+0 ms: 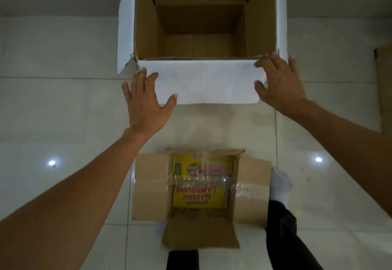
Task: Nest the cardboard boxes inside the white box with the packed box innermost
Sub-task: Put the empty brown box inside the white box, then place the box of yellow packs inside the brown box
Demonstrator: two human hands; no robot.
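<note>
- Low in the frame, the packed box [201, 187] sits on the tiled floor [63, 104] between the person's feet, its flaps splayed and yellow packets showing through clear wrap. With the flaps loose like that, I'd expect one to catch on a rim when it is lowered, and the contents could shift if it tips.
- At mid-frame both hands are spread and gripping nothing: the left hand [146, 104] hovers at the lower left corner of the near white flap [199, 80], and the right hand [280, 83] lies on the flap's right end.
- If that flap is pushed unevenly, the white box [127, 25], open and empty at the top of the frame, could slide on the tiles.
- Another piece of cardboard [385, 87] shows at the right edge; whether it is a box, I cannot tell.
</note>
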